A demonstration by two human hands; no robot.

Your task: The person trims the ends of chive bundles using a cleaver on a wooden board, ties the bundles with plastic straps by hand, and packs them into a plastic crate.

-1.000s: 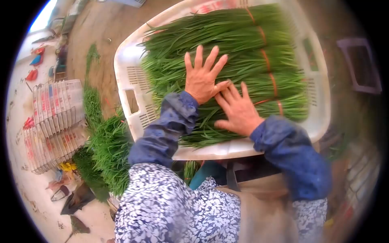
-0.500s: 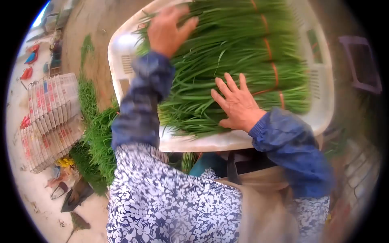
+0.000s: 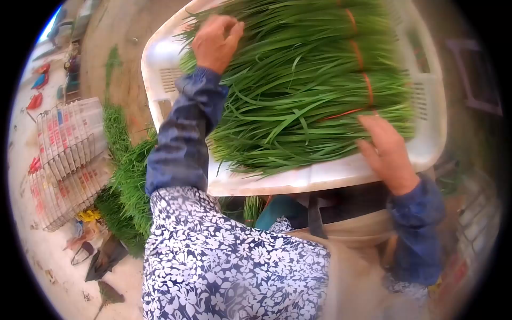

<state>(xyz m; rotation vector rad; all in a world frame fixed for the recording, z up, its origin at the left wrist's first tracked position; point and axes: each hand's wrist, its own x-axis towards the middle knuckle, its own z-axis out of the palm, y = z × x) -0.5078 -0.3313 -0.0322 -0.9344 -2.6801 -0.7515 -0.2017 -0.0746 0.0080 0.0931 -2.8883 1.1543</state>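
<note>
Long green garlic chives [image 3: 298,96] lie in bundles across a white plastic crate [image 3: 256,186], leaf tips to the left and pale stems to the right. Orange bands [image 3: 369,88] run round the bundles near the stems. At the leaf-tip side, by the upper left rim, my left hand [image 3: 216,42] has loosely bent fingers, with its thumb apart from them. My right hand [image 3: 388,152] is at the near right of the bundles, fingers stretched toward the stem ends and thumb apart. Its fingertips are at the nearest bundle; whether they press on it I cannot tell.
More loose greens [image 3: 133,186] are heaped on the ground left of the crate. Beyond them stand stacked white wire-edged baskets [image 3: 69,138]. A dustpan-like tool [image 3: 109,293] lies at lower left. A pale purple frame [image 3: 477,77] is at far right.
My right hand has moved right, off the leaves to the stem ends. My left hand has shifted slightly down and left, its fingers now more bent. The crate has barely moved.
</note>
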